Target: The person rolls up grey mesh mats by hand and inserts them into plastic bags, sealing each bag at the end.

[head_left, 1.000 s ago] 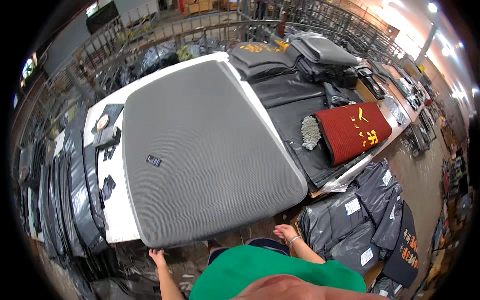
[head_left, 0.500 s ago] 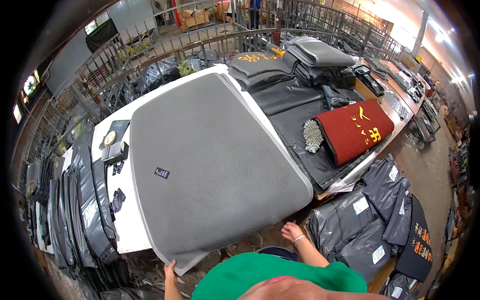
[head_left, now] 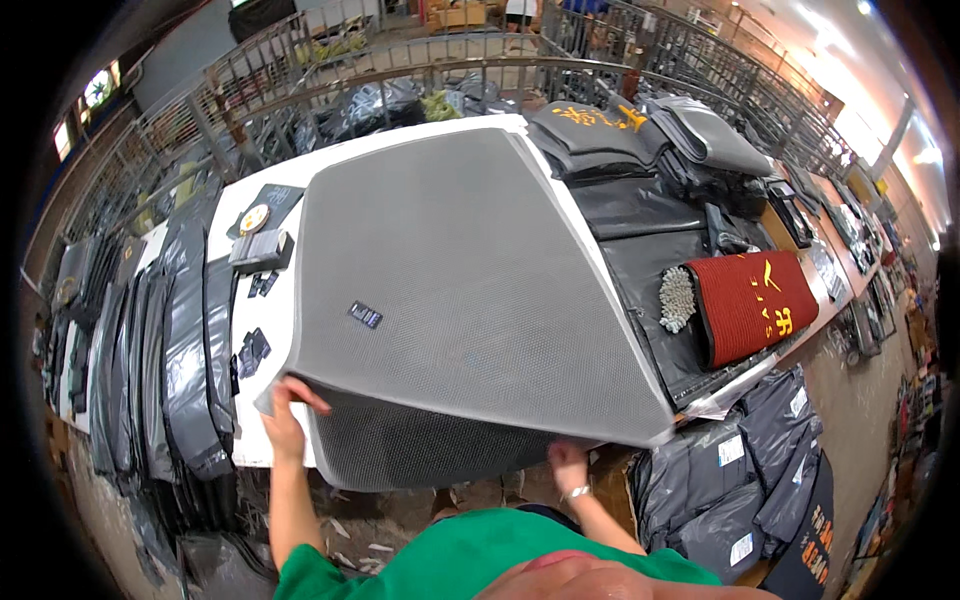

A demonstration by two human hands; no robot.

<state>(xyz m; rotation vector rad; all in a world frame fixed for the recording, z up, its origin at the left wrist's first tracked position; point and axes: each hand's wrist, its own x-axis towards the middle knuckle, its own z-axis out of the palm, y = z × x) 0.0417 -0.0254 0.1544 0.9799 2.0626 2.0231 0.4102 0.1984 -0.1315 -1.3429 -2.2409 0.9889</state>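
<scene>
Both hands, left hand (head_left: 283,415) and right hand (head_left: 568,466), grip the grey mat (head_left: 460,300) (long axis running away).

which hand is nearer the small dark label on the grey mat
Left. The left hand grips the grey mat at its near left corner, just below the small dark label; the right hand holds the near edge farther right.
</scene>
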